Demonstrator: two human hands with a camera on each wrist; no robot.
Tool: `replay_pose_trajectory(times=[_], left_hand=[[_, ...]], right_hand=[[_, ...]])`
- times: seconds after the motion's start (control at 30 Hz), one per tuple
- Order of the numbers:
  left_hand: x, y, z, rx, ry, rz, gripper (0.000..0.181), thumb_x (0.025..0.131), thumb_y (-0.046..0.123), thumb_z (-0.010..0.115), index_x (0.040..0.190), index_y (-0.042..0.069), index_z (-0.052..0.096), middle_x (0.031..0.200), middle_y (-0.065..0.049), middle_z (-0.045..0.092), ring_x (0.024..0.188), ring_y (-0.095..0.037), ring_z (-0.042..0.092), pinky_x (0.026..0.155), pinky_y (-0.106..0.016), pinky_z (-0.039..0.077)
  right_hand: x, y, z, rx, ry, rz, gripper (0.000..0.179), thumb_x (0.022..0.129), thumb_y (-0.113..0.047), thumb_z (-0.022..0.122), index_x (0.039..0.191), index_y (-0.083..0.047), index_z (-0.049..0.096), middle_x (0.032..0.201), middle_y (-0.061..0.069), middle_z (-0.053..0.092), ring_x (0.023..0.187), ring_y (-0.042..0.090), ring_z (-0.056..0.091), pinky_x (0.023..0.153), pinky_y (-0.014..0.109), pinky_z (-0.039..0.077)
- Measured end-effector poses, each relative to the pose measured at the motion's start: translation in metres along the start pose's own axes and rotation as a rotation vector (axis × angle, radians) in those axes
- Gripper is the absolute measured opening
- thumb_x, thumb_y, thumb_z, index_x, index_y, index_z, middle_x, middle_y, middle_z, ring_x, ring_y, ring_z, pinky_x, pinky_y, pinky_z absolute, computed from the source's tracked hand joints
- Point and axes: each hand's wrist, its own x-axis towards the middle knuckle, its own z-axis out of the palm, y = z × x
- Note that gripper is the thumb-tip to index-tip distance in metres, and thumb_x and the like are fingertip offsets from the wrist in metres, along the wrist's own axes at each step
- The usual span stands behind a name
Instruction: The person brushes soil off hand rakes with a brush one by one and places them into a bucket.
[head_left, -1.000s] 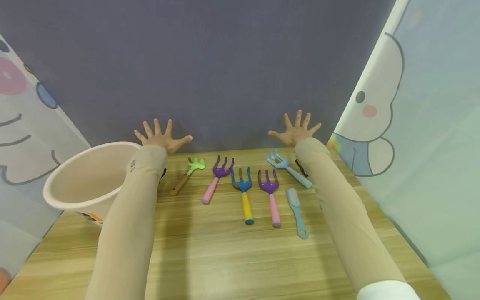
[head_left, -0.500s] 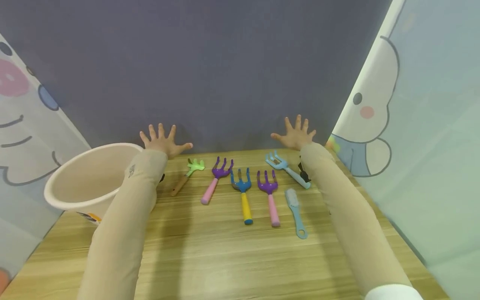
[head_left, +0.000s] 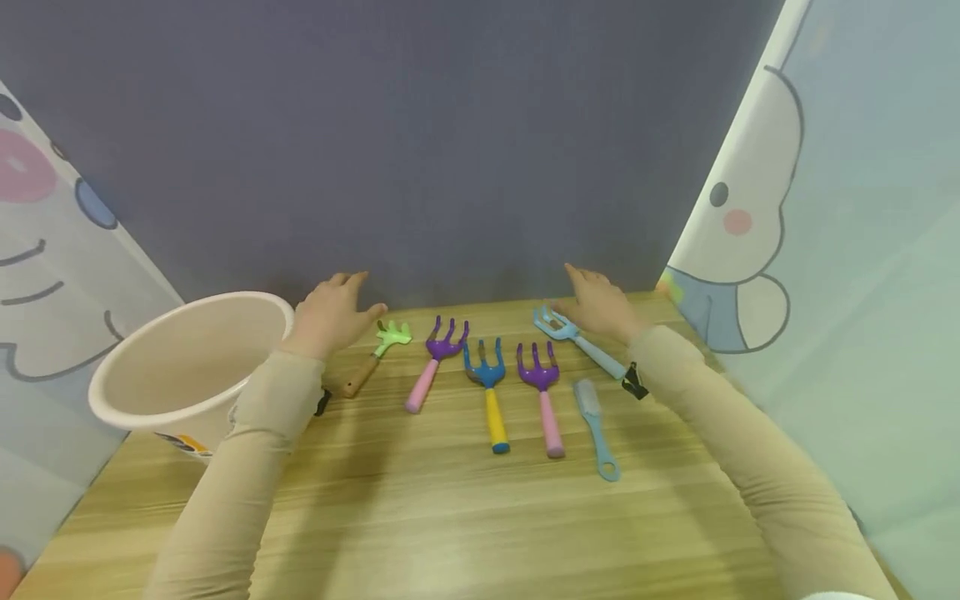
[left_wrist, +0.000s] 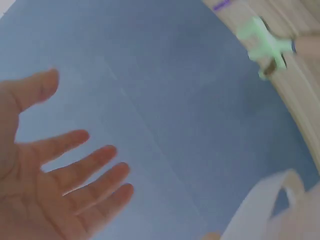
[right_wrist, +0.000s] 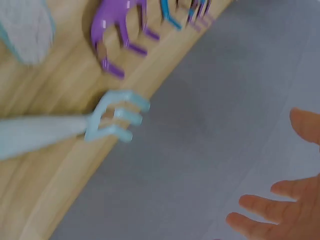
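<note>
Table (head_left: 450, 533), wood-grained, carries a row of hand tools with their heads directed at the dark backdrop (head_left: 480, 150) behind. Left to right: green rake (head_left: 380, 348), wooden handle; left purple fork (head_left: 433, 367), pink handle; blue fork (head_left: 491, 377), yellow handle; right purple fork (head_left: 542, 382), also pink-handled; pale blue fork (head_left: 592, 350), handle slanting right and toward the person; and, nearer the person, brush (head_left: 589, 404), bristles up. Left purple fork and blue fork lie with tines side by side; contact between them cannot be determined. Bucket (head_left: 195, 358), off-white, stands upright at the left, partly covered by the left sleeve (head_left: 240, 483). Left hand (head_left: 327, 319) is raised between bucket and green rake, fingers extended, thumb well apart from them. Right hand (head_left: 600, 308) overlaps the pale blue fork in the head view; the right wrist view shows it apart from that fork, visible fingers extended and thumb spread. Cartoon-printed drapes (head_left: 765, 242) flank the table.
</note>
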Motion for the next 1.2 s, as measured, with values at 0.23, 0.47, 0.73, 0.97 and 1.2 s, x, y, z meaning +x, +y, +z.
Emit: replay_pose_trajectory(times=[0.23,0.47,0.73,0.97,1.2], left_hand=[[-0.034,0.006,0.021,-0.286,0.244,0.135,0.046,0.092,0.035,0.051,0.13,0.008,0.049,0.13,-0.015,0.052,0.115,-0.038,0.05,0.095,-0.053,0.039],[-0.057,0.011,0.044,-0.461,0.343,0.232,0.03,0.091,0.02,0.055,0.115,0.003,0.06,0.111,-0.015,0.063,0.098,-0.032,0.061,0.082,-0.043,0.051],[-0.079,0.02,0.069,-0.467,0.291,0.304,0.021,0.087,0.013,0.06,0.105,0.005,0.065,0.097,-0.009,0.069,0.087,-0.023,0.065,0.075,-0.038,0.054],[-0.09,0.024,0.09,-0.384,0.227,0.338,0.018,0.084,0.015,0.064,0.1,0.008,0.068,0.094,-0.003,0.07,0.085,-0.017,0.066,0.073,-0.036,0.054],[-0.094,0.021,0.1,-0.356,0.189,0.301,0.016,0.083,0.016,0.065,0.098,0.011,0.068,0.091,0.001,0.069,0.085,-0.014,0.065,0.072,-0.033,0.052]], right_hand=[[-0.03,-0.005,0.017,0.056,-0.025,-0.123,0.073,0.089,-0.039,0.055,0.142,0.002,0.024,0.139,0.026,0.036,0.126,0.045,0.036,0.103,0.056,0.03],[-0.049,-0.007,0.031,0.053,-0.037,-0.21,0.064,0.088,-0.033,0.058,0.137,0.001,0.036,0.134,0.024,0.044,0.122,0.042,0.043,0.1,0.053,0.036],[-0.067,-0.003,0.041,0.033,-0.071,-0.176,0.063,0.088,-0.034,0.058,0.136,0.001,0.037,0.132,0.026,0.045,0.117,0.043,0.047,0.095,0.054,0.04],[-0.077,-0.003,0.046,0.018,-0.11,-0.158,0.065,0.09,-0.037,0.055,0.138,0.0,0.034,0.136,0.025,0.042,0.121,0.042,0.044,0.097,0.054,0.039],[-0.083,0.003,0.049,0.002,-0.101,-0.171,0.061,0.088,-0.031,0.058,0.133,0.006,0.038,0.126,0.029,0.049,0.115,0.044,0.049,0.093,0.053,0.041]])
